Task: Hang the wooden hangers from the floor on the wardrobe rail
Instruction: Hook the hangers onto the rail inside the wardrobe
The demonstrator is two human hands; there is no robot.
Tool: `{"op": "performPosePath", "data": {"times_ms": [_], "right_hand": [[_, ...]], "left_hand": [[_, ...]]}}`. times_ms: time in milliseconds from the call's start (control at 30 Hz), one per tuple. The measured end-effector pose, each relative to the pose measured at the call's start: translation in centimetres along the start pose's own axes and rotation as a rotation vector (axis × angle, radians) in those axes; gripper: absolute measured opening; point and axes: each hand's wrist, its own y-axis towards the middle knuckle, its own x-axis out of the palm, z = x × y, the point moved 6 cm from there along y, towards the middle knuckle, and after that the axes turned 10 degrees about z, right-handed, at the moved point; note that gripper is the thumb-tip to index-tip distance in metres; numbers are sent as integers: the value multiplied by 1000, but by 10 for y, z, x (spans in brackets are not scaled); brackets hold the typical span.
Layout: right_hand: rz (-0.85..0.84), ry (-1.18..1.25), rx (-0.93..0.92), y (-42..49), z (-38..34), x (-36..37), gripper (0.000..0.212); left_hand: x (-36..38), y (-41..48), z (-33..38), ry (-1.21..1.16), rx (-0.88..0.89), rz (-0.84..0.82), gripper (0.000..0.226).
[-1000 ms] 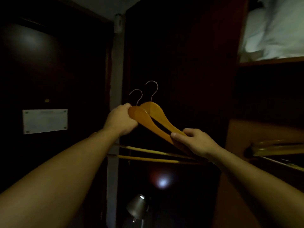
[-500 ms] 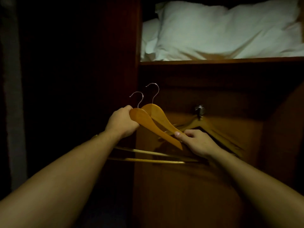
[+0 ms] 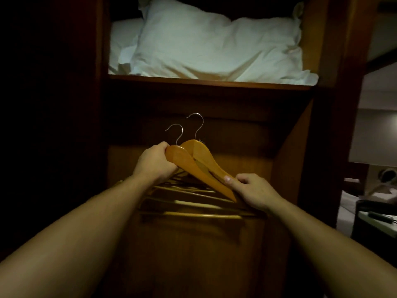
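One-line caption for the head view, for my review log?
Left hand and right hand hold two wooden hangers, hooks up, before an open wardrobe; a white pillow lies on the shelf above.

Your left hand (image 3: 154, 162) covers the left arms of the two orange-brown wooden hangers with silver hooks (image 3: 193, 168); your right hand (image 3: 253, 190) hides their right tips. Behind them, further wooden hangers (image 3: 202, 216) blur in shadow, too dim to count. Above them, the white pillow (image 3: 214, 46) is cut by the top edge.

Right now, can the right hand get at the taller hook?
Probably yes: the taller hook stands bare above the hangers, nothing before it, but the right hand must first release them.
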Motion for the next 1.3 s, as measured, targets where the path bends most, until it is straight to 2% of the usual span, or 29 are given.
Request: {"op": "performPosePath", "data": {"times_ms": [333, 700, 1300], "right_hand": [[50, 24, 57, 4, 44, -14, 49], [109, -45, 138, 36, 50, 15, 51], [175, -85, 274, 69, 72, 36, 51]], "left_hand": [[43, 12, 27, -45, 35, -79, 27], [87, 56, -11, -147, 89, -197, 25], [154, 105, -35, -236, 169, -294, 36]]}}
